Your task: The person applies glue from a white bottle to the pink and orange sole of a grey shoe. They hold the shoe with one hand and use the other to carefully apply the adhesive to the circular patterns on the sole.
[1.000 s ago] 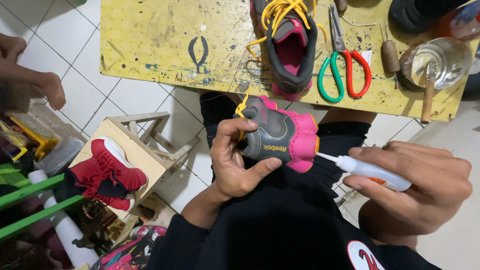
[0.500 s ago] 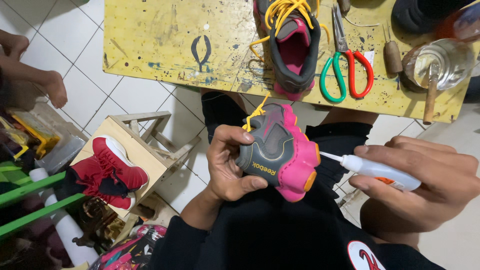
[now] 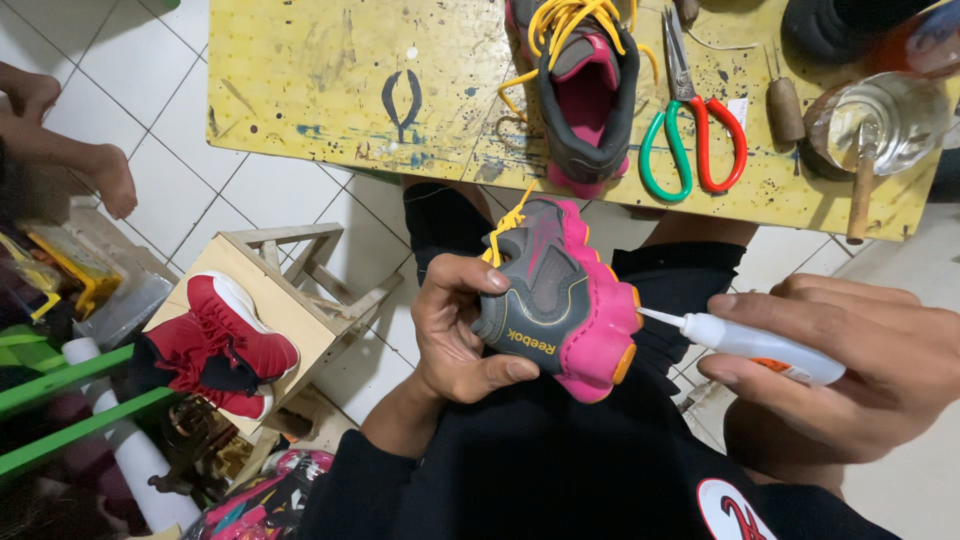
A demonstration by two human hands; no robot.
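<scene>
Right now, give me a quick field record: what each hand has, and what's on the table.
left hand: grips grey and pink shoe, sole turned right
right hand: holds white glue bottle, nozzle at the sole edge
yellow table: matching shoe with yellow laces, scissors, glass jar
wooden stool: red shoe

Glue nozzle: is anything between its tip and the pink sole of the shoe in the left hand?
Nothing visible. The glue bottle in the right hand points its nozzle at the shoe sole's edge; the left hand grips the opposite side.
</scene>
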